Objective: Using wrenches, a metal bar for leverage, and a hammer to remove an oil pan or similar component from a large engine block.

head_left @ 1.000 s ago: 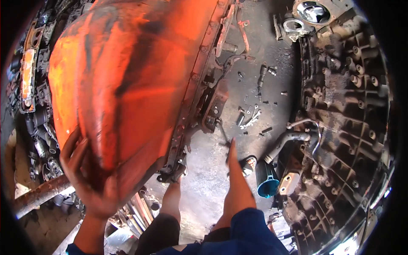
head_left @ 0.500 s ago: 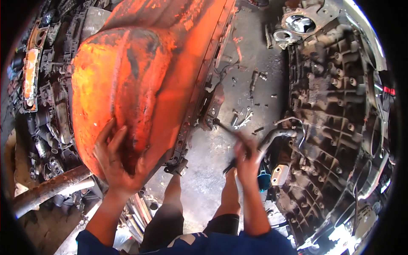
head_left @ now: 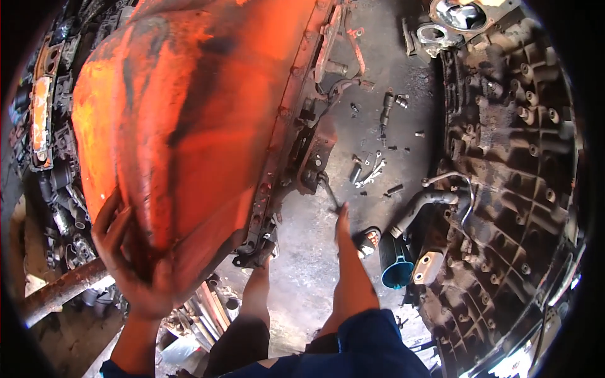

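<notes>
A large orange-painted metal housing (head_left: 208,189), worn dark in patches, fills the left of the view. My left hand (head_left: 132,271) rests against its near left end with the fingers spread. A rust-red bracket (head_left: 317,154) sticks out on the housing's right side. A slim metal wrench (head_left: 330,193) runs from a bolt at the bracket's lower end to my right hand (head_left: 342,223). My right hand is seen edge-on, closed round the wrench's near end; most of its fingers are hidden.
Wrenches (head_left: 373,173), sockets and bolts lie on the floor. A big dark ribbed engine block (head_left: 498,170) stands on the right, with a curved pipe (head_left: 419,208) and a teal container (head_left: 398,271) beside it. A rusty pipe (head_left: 66,290) lies at lower left.
My view has shifted, moving the housing leftward in it. My right hand has swung toward the housing with the wrench, which now stands more upright. My left hand stays on the housing.
</notes>
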### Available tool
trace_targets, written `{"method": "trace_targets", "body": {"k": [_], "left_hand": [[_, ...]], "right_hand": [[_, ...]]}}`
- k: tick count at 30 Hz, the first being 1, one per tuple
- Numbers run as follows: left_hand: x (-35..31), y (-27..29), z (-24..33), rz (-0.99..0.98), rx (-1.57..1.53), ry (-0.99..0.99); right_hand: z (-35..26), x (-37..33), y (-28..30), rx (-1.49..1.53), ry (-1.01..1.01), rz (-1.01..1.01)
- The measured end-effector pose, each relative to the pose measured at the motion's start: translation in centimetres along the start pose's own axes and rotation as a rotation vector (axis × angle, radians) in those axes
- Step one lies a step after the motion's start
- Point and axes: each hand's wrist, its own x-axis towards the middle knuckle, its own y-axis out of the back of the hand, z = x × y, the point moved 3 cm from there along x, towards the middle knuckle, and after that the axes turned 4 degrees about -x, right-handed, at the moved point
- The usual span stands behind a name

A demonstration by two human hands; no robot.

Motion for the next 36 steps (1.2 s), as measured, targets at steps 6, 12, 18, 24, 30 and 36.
{"method": "trace_targets", "body": {"k": [6,12,18,24,30,36], "left_hand": [[-0.1,0.9,-0.7,0.0,0.086,-0.044],[-0.6,-0.1,-1.0,-0.012,-0.222,0.0],[-0.1,1.6,0.4,-0.02,0.139,-0.034],[0.0,1.0,0.9,-0.037,0.089,0.049],[0.0,1.5,0.2,-0.022,-0.041,0.025],[-0.1,0.4,-0.1,-0.058,0.031,0.007]], "right_hand": [[-23.4,8.3,2.3,0.732,0.386,-0.039],[-35.0,-14.4,6.9,0.623,0.7,-0.01],[-18.5,-33.1,3.3,-0.454,0.713,0.05],[-6.1,-27.5,-1.3,-0.227,0.684,-0.57],[1.7,-10.9,-4.0,0.186,0.034,-0.234],[-11.8,6.3,-0.2,0.357,0.273,0.291]]}}
